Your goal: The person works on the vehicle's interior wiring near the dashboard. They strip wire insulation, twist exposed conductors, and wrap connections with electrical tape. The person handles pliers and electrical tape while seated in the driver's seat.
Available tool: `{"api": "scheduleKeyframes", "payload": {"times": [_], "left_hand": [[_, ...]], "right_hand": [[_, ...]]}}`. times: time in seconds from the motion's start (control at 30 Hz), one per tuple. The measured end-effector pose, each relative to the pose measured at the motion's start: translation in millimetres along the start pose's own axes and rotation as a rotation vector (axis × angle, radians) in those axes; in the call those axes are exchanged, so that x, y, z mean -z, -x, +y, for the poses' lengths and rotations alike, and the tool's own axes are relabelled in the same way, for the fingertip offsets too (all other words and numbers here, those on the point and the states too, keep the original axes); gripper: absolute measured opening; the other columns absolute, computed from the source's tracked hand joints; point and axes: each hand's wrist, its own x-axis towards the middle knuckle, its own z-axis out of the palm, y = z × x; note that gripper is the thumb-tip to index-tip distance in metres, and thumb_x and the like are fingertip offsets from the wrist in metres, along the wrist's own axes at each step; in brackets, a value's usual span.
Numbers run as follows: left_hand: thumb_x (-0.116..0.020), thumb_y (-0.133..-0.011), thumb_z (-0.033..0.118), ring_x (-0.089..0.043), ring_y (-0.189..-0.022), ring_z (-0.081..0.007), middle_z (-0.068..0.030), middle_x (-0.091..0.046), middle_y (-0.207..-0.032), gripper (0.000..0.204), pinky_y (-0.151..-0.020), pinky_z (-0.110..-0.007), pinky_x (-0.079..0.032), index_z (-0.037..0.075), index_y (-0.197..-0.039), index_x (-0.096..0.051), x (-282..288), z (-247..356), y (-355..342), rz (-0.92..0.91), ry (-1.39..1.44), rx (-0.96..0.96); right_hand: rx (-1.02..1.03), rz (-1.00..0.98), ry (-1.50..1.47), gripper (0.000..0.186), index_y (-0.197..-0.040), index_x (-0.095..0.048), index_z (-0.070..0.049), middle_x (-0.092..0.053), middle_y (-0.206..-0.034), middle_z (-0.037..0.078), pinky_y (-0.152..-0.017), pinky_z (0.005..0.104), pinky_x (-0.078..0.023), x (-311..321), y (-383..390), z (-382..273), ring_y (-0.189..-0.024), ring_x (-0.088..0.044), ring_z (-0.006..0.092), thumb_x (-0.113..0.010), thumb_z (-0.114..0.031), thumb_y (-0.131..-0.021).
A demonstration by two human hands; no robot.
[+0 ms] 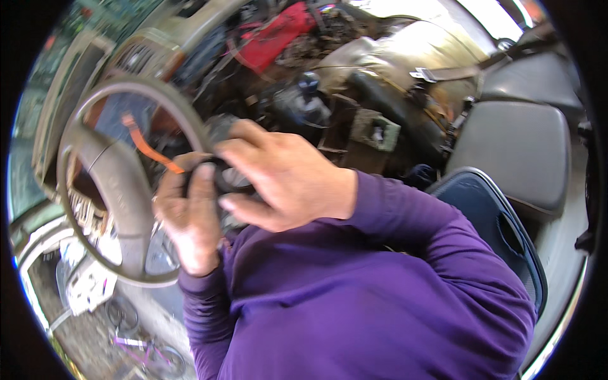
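My left hand [188, 215] is closed on a small black part [223, 176], thumb on top, beside the right rim of the steering wheel [197, 123]. The fingers of my right hand [288, 180] curl round the other side of the same part. Motion blur and my fingers hide much of it, so I cannot tell its kind. An orange strap [147, 147] runs from the opened dash area behind the wheel down to my left fingers; whether it joins the black part is hidden.
A gear lever [308, 83] stands beyond my right hand, among dark cluttered parts. A red cloth-like piece [275, 38] and a pale sack-like bundle [411, 54] lie farther off. Right are a grey seat [510, 149] and a blue mesh backrest [472, 196]. A bicycle [149, 351] shows outside, lower left.
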Motion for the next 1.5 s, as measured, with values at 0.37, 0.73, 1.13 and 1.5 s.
{"api": "scheduleKeyframes", "payload": {"times": [0.37, 0.73, 1.13, 1.5], "left_hand": [[-0.073, -0.104, 0.012, -0.065, -0.092, -0.0117, -0.0060, -0.070, -0.101, 0.022, -0.085, -0.025, -0.052, -0.006, -0.117, -0.071, -61.1, 20.3, -17.0, -0.149, 0.414, 0.174], [-0.070, -0.106, 0.018, -0.064, -0.086, -0.0219, -0.0113, -0.068, -0.091, 0.040, -0.089, -0.037, -0.052, -0.015, -0.128, -0.064, -42.7, 14.0, -21.6, -0.096, 0.542, 0.203], [-0.081, -0.093, -0.002, -0.069, -0.093, -0.0167, -0.0107, -0.072, -0.111, 0.014, -0.084, -0.030, -0.056, 0.004, -0.103, -0.074, -3.5, -29.2, 13.0, -0.056, 0.819, 0.288], [-0.085, -0.080, -0.016, -0.065, -0.101, -0.0161, -0.0054, -0.065, -0.108, 0.032, -0.091, -0.030, -0.056, 0.007, -0.096, -0.070, -2.0, -38.2, 22.2, -0.032, 0.971, 0.271]], "right_hand": [[0.121, 0.137, -0.202, 0.046, -0.088, -0.059, 0.000, -0.060, -0.086, 0.019, -0.064, 0.0490, -0.054, 36.8, 16.6, 14.3, -0.077, -0.064, 0.0416, -0.076, -0.042, -0.083], [-0.826, 0.257, 0.924, 0.045, -0.123, -0.071, 0.000, -0.071, -0.124, 0.026, -0.100, 0.0519, -0.054, 182.2, 113.4, 173.3, -0.119, -0.068, 0.0437, -0.069, -0.038, -0.099], [-0.512, 0.221, 0.541, 0.034, -0.124, -0.072, 0.002, -0.074, -0.122, 0.022, -0.104, 0.0470, -0.053, 116.7, 92.4, 152.9, -0.117, -0.069, 0.0410, -0.076, -0.020, -0.098], [-0.034, -0.019, -0.369, 0.027, -0.106, -0.073, 0.000, -0.071, -0.109, 0.013, -0.088, 0.0420, -0.056, -26.8, -9.6, 6.0, -0.099, -0.069, 0.0336, -0.087, -0.006, -0.084]]}}
